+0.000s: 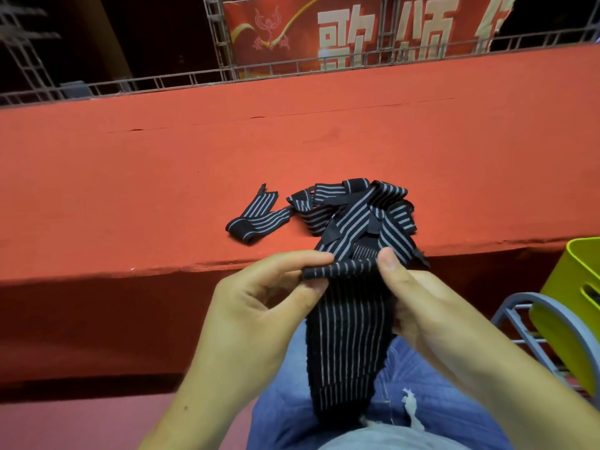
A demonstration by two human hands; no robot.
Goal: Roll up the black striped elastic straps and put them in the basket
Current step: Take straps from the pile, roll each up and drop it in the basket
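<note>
From the head camera, both hands meet just in front of the near edge of a red-covered bench [292, 141]. The left hand [259, 306] and the right hand [422, 306] each pinch one end of a small, tight roll at the top of a black strap with thin pale stripes [347, 336]. The thumbs sit on top and the fingers curl underneath. The roll lies crosswise between the two hands. The unrolled rest of this strap hangs down flat from it, over the person's lap in blue jeans [438, 401].

Just beyond the hands, a loose pile of straps [357, 212] of the same kind lies tangled on the bench near its front edge, with one end drooping over the edge by the right thumb. Left of the pile lies another strap [256, 216], folded over at one end, its near end touching or almost touching the pile.

At the right edge is a yellow-green basket [578, 293], only partly in view, resting on a grey slatted frame [519, 319]. No strap can be seen in it from here.

Behind the bench stand a metal truss [220, 37] and a red banner [357, 30] with large white characters.
</note>
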